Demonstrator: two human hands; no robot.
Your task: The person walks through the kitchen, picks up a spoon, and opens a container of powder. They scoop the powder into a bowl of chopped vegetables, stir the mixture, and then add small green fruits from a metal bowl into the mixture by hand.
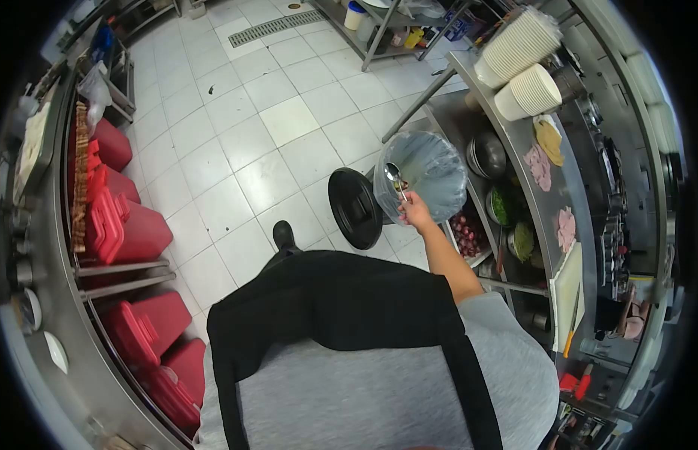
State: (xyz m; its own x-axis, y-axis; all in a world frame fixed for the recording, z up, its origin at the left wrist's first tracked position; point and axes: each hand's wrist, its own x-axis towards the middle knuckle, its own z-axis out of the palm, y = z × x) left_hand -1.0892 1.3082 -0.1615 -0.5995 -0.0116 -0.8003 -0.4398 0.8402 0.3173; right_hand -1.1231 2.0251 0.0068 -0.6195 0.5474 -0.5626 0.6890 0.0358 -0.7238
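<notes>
My right hand [415, 211] is closed around the handle of a metal spoon [394, 173]. The spoon's bowl points away from me, over the near left side of a bin lined with a clear plastic bag [439, 169]. Small reddish and yellowish bits show beside the spoon. A black lid [354, 208] leans upright against the left of the bin. My left hand is out of view.
At right runs a steel counter [514, 139] with stacked white tubs [527, 91], pink cloths [539, 166] and a cutting board with a knife [567, 296]. Its lower shelf holds bowls of greens [501, 205] and red onion pieces [466, 234]. Red lidded bins [131, 225] line the left.
</notes>
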